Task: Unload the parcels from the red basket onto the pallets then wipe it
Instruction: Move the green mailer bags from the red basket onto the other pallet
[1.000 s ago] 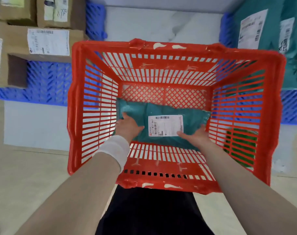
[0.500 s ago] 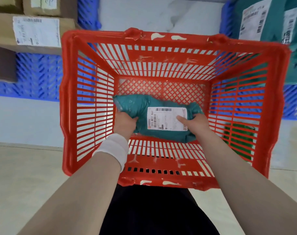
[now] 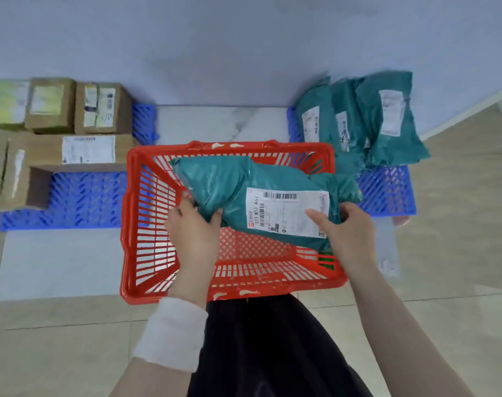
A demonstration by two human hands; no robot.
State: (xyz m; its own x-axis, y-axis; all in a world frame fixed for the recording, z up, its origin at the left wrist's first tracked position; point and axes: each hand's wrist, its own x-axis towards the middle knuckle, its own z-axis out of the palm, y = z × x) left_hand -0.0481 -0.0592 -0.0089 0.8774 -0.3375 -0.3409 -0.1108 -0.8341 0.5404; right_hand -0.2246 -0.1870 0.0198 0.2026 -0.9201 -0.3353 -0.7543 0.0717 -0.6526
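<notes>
A red slatted basket (image 3: 138, 224) stands on the floor in front of me. Above it hangs a teal plastic parcel (image 3: 229, 184) with a white shipping label. My left hand (image 3: 194, 233) grips the parcel's left end, thumb over the top. My right hand (image 3: 347, 227) grips the right end, thumb lying on the label. The basket floor under the parcel shows bare red mesh. A blue pallet (image 3: 80, 202) lies to the left and another blue pallet (image 3: 387, 190) to the right.
Several brown cardboard boxes (image 3: 72, 150) sit on the left pallet. Several teal bagged parcels (image 3: 387, 118) lie stacked on the right pallet. A wall runs behind both pallets. Something green (image 3: 327, 260) shows through the basket's right slats. Tiled floor surrounds me.
Both hands have lifted the teal parcel from the basket floor to above its rim. My view has pulled back and up, bringing both pallets and the wall into sight.
</notes>
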